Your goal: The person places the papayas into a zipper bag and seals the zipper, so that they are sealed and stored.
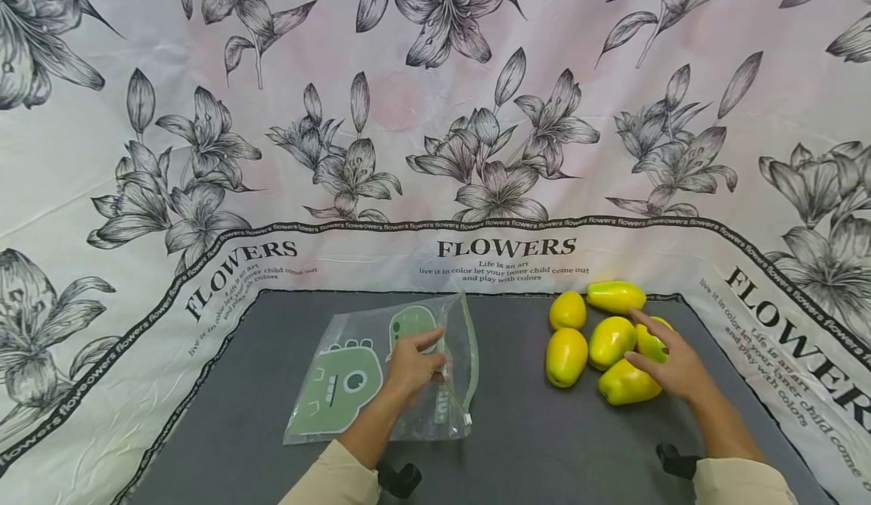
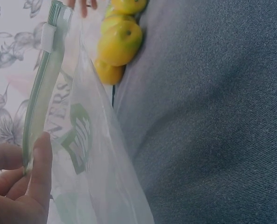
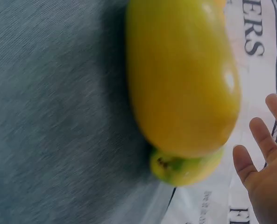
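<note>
A clear zip bag [image 1: 323, 395] printed with green cartoon monsters lies on the left half of the table, its opening edge lifted and turned to the right. My left hand [image 1: 411, 369] pinches the green zip strip [image 2: 35, 105] of that edge between thumb and fingers. The white slider [image 2: 48, 37] sits near one end of the strip. On the right, several yellow-green mangoes [image 1: 612, 342] are grouped together. Over the right side of this group hovers my right hand [image 1: 674, 361], fingers spread and holding nothing. In the right wrist view a mango [image 3: 182, 79] looms close, apart from the fingers.
The grey tabletop [image 1: 510, 444] spreads between the bag and the fruit. A white flower-printed cloth [image 1: 503, 263] rises behind and along both sides of the table. Dark wrist mounts [image 1: 400, 480] are on both wrists.
</note>
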Tool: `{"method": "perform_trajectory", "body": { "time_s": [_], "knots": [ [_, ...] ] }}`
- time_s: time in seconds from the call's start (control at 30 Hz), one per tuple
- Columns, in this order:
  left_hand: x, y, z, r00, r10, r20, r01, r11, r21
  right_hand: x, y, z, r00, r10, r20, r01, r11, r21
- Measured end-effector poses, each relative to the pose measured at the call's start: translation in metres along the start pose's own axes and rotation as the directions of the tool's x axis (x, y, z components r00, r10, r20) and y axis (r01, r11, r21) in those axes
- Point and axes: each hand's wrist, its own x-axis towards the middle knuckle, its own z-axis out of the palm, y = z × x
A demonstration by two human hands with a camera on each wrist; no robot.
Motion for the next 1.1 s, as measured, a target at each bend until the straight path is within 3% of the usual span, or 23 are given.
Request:
{"method": "perform_trajectory", "body": {
  "time_s": [0.13, 0.33, 0.6, 0.83, 1.1],
  "knots": [
    [0.000, 0.001, 0.000, 1.000, -0.005, 0.006, 0.005, 1.000, -0.011, -0.010, 0.007, 0.000, 1.000, 0.013, -0.012, -0.013, 1.000, 0.002],
    [-0.014, 0.022, 0.003, 1.000, 0.011, 0.020, -0.011, 1.000, 0.009, -0.023, 0.016, 0.000, 0.998, 0.054, 0.011, -0.054, 0.998, -0.029],
    [-0.018, 0.029, 0.004, 1.000, 0.010, 0.019, -0.011, 1.000, 0.013, -0.031, 0.031, 0.009, 0.999, -0.035, -0.012, 0.035, 0.999, -0.031],
    [-0.010, 0.014, 0.001, 1.000, -0.002, 0.017, 0.002, 1.000, 0.012, -0.037, 0.036, 0.015, 0.994, 0.093, 0.051, -0.086, 0.987, -0.135],
    [-0.002, -0.002, -0.001, 1.000, -0.004, 0.004, 0.004, 1.000, 0.019, -0.042, 0.034, 0.016, 0.987, 0.145, 0.068, -0.140, 0.988, -0.070]
  ]
}}
